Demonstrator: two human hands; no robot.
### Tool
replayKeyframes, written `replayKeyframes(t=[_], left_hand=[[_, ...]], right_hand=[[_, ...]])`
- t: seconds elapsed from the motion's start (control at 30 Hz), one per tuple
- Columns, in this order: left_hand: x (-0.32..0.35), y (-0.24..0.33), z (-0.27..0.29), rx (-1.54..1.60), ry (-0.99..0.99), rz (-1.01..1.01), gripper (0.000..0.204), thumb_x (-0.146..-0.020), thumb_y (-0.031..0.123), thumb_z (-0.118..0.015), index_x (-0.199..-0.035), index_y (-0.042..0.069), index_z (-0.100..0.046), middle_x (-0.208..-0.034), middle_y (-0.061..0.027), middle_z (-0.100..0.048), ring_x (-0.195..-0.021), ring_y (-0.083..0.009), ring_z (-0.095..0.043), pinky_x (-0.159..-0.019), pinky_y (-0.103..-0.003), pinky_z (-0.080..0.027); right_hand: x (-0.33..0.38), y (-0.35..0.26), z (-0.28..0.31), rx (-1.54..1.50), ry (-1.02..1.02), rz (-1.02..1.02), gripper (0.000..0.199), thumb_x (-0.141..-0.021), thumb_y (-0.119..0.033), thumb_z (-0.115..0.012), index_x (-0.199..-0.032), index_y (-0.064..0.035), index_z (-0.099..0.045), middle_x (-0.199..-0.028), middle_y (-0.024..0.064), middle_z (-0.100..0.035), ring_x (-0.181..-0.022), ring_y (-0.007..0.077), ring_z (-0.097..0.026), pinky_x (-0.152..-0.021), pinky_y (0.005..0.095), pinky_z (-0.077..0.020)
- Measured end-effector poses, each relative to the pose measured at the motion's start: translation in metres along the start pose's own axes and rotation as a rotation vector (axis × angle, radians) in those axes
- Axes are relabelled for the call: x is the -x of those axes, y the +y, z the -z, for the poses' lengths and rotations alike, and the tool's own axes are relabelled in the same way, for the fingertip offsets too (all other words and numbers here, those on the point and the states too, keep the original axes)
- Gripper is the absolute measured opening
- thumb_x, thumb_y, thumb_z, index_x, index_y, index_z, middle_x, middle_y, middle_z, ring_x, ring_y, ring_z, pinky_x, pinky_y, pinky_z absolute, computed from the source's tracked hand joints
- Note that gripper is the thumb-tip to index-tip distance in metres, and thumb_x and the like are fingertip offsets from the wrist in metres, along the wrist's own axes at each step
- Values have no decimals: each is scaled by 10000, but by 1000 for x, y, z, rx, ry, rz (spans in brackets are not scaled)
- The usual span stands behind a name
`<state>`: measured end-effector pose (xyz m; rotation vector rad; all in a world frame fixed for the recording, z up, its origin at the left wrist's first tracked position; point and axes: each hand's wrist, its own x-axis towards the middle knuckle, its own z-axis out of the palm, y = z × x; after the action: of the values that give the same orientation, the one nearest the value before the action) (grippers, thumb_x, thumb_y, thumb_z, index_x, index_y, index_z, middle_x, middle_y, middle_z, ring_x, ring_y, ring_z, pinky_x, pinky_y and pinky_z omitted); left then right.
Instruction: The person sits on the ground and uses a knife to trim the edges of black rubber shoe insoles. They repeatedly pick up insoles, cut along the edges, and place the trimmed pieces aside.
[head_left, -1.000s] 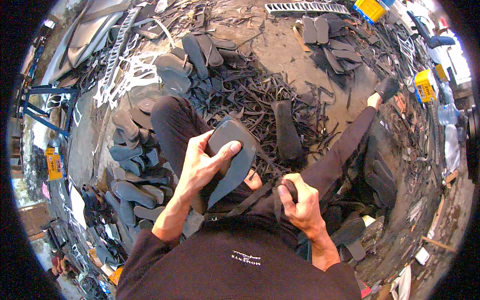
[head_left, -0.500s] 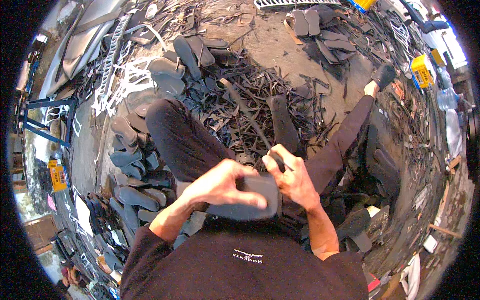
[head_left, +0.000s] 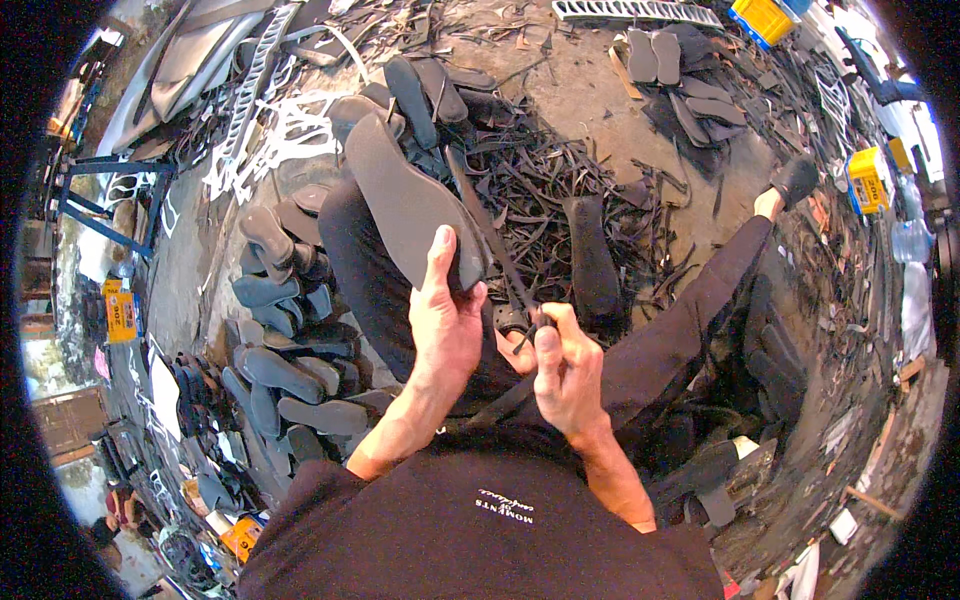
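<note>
Left hand (head_left: 445, 325) is gripping a dark sole (head_left: 410, 205) by its heel above the lap; right hand (head_left: 565, 370) is clenching a knife (head_left: 495, 250) along its edge. Steady, shallow strokes seem best.

Dirt floor (head_left: 580, 90) strewn with rubber scraps (head_left: 540, 190) and stacked soles (head_left: 280, 350).

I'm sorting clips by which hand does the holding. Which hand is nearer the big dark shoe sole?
Left. The left hand grips the shoe sole by its near end, thumb on its face. The right hand sits apart beside it, holding a thin blade along the sole's edge.
</note>
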<state>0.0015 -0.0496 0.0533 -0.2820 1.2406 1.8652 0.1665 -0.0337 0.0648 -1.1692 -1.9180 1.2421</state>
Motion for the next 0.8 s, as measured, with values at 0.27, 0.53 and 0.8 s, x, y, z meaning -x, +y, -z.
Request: replayKeyframes(t=[0.27,0.53,0.8], left_hand=[[6,-5,-7,69,-57,97,412,-955,479,-822,-1238,200,-713,-1090,68,-742,-898,-85,-684,-781,-300,-563],[26,-3,26,-159,60,81,420,-937,413,-831,-1242,155,-701,-1136,-11,-737,-905,-154,-713,-748,-343,-593],[25,25,52,-107,-17,137,277,-928,304,-851,-1056,142,-665,-849,55,-638,-539,-53,-452,-474,-241,-337]], right_hand=[[63,29,-8,82,19,-72,329,-1124,-342,-507,-1152,-29,-603,-813,235,-640,-714,439,-679,-630,483,-510],[-22,17,-27,-36,-165,-45,368,-1137,-394,-526,-1098,-41,-620,-848,276,-693,-908,515,-703,-687,540,-540],[-40,10,-16,-103,-301,-50,405,-1135,-425,-509,-1087,-41,-630,-763,289,-622,-812,518,-687,-650,514,-517]])
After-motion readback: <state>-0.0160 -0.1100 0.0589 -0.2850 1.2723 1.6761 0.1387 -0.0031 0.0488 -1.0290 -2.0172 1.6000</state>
